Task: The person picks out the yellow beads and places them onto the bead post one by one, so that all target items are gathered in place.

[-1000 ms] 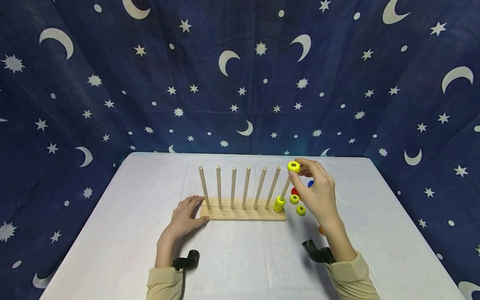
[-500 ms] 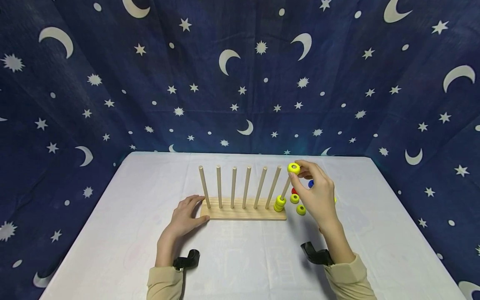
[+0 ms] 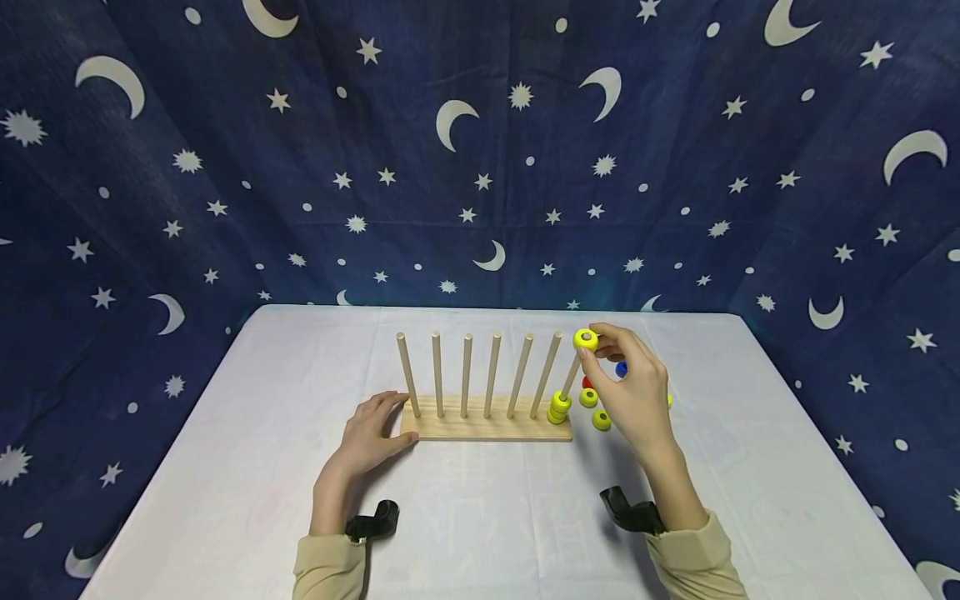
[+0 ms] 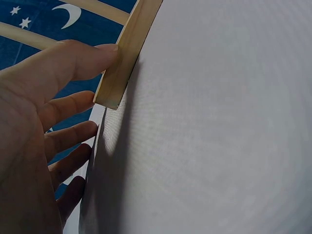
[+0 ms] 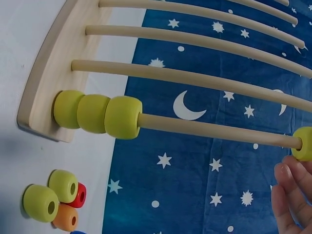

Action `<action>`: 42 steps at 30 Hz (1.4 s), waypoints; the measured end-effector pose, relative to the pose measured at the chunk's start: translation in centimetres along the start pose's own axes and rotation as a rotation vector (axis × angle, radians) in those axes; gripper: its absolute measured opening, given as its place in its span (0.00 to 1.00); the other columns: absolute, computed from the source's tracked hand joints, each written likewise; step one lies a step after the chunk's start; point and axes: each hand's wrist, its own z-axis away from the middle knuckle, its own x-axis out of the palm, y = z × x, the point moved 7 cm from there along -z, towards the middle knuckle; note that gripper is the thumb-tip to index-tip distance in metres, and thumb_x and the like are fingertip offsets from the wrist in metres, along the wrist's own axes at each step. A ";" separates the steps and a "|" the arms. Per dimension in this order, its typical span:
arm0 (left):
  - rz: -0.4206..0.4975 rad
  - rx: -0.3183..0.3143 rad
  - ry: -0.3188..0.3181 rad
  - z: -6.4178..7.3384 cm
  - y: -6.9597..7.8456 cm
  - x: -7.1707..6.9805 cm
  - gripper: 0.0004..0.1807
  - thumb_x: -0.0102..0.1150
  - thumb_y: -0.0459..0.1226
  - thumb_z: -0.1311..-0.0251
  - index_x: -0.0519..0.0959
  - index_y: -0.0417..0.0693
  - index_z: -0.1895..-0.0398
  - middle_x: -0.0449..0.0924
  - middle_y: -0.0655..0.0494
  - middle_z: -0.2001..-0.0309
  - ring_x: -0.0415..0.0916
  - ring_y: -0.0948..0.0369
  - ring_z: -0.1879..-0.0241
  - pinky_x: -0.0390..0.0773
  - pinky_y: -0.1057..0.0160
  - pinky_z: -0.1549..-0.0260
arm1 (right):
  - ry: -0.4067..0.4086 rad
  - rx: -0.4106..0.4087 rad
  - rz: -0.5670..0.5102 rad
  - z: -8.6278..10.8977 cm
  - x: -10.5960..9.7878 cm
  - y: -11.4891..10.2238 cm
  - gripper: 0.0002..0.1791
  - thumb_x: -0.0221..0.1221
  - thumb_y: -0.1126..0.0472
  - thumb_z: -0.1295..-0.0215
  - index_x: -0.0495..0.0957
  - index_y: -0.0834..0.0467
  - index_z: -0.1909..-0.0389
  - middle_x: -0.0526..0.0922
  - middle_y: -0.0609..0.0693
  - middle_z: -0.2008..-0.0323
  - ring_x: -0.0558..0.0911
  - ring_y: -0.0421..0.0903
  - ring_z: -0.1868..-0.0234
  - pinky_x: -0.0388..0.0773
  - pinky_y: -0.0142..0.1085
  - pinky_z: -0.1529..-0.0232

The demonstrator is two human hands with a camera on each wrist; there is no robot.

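Observation:
A wooden peg rack (image 3: 480,429) stands on the table, its upright pegs in a row. My left hand (image 3: 369,435) holds its left end, thumb at the front edge and fingers at the back corner; in the left wrist view the thumb (image 4: 92,61) lies against the wood. My right hand (image 3: 633,387) pinches a yellow bead (image 3: 586,339) at the top of the rightmost peg. In the right wrist view the tip of this peg (image 5: 219,131) enters the held bead (image 5: 304,144). Three yellow beads (image 5: 123,117) are stacked at the peg's foot.
Right of the rack lie loose beads: yellow ones (image 3: 602,420), a red one (image 5: 80,195), an orange one (image 5: 66,217) and a blue one (image 3: 621,369). My right hand and forearm partly hide them. A dark blue star-patterned cloth (image 3: 480,167) hangs behind the white table (image 3: 480,525).
My right hand has come down slightly with the yellow bead; its hole, dark at first, now shows the pale peg tip. The left hand stays in place on the rack.

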 end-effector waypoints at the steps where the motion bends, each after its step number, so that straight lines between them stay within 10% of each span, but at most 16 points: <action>1: 0.000 0.001 0.001 0.0 0.0 0.0 0.36 0.66 0.48 0.46 0.67 0.50 0.34 0.63 0.42 0.31 0.57 0.41 0.31 0.59 0.35 0.38 | -0.003 0.001 0.005 0.0 0.0 0.0 0.19 0.68 0.64 0.45 0.80 0.59 0.50 0.84 0.53 0.65 0.82 0.47 0.64 0.71 0.23 0.60; 42: -0.003 -0.004 -0.004 0.0 0.0 0.1 0.36 0.65 0.48 0.46 0.67 0.50 0.33 0.62 0.41 0.30 0.56 0.40 0.31 0.58 0.33 0.38 | -0.195 0.013 0.243 2.5 -0.7 4.3 0.15 0.66 0.62 0.44 0.81 0.57 0.54 0.84 0.52 0.63 0.81 0.48 0.62 0.75 0.43 0.65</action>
